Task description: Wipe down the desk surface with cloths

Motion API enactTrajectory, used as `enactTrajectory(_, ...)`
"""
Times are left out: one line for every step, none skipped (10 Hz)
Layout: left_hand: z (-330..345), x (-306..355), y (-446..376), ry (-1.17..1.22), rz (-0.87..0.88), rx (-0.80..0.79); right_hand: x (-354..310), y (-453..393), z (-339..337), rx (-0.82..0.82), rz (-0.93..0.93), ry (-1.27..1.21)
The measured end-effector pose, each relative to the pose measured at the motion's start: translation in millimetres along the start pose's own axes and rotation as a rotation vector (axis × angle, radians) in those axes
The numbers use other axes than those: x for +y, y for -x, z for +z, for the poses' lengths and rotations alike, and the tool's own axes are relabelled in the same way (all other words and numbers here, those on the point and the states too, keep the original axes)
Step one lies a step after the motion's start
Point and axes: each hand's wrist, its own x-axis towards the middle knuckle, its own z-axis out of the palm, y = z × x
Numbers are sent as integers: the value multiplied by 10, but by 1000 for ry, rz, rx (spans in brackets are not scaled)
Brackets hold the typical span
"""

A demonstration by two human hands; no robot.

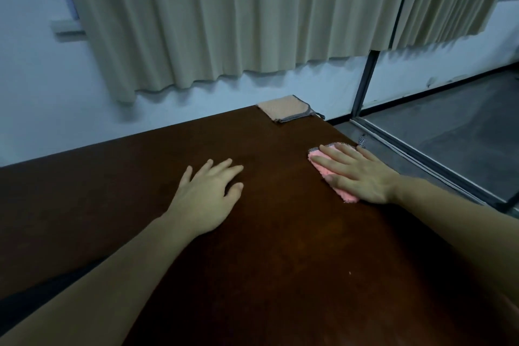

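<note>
No brand, label or legible writing anywhere in the frame; two cloths, two hands, one desk.

Dark brown desk (275, 247) filling the lower half of the frame, its far edge running from middle left up to the upper centre; pink cloth (334, 177) at right of centre, lying flat on the desk close to its right edge, with a small dark patterned tab poking out at its upper right end; right hand (356, 173) laid palm-down on that cloth, fingers straight and spread toward the left, pressing rather than gripping; only the cloth's left and lower margins showing from under the hand.

Left hand (209, 194) at centre of the frame, palm-down on the bare desk, fingers loosely extended and slightly blurred, holding nothing, well apart from the pink cloth; both forearms bare, entering from the lower corners.

Second cloth, beige cloth (283, 107) with a grey border, folded flat at the desk's far corner in the upper centre, untouched, well apart from both hands.

Behind: pale pleated curtains (224, 14) across the top of the frame, hanging over a light wall (42, 98); grey floor (449, 126) at right; metal frame (365, 84) standing upright at upper right.
</note>
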Motion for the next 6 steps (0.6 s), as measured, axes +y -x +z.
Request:
enactTrajectory(-98, -83, -240, 16, -12, -39, 141, -317, -69, -20, -60, -2)
enactTrajectory(-232, -154, -490, 29, -27, -50, 232, -653, -147, -43, -98, 10)
enactTrajectory(-385, -222, -714, 28, -38, -43, 292, -968, -221, -46, -123, 38)
enactTrajectory(-563, -273, -858, 31, -37, -10, 333, -1200, -293, -68, -133, 61)
enactTrajectory(-756, -362, -915, 48, -54, 35, 346, -1338, -364, -84, -125, 31)
enactTrajectory(-932, -428, -859, 40, -63, 90, 312, -1351, -419, -183, -115, 29)
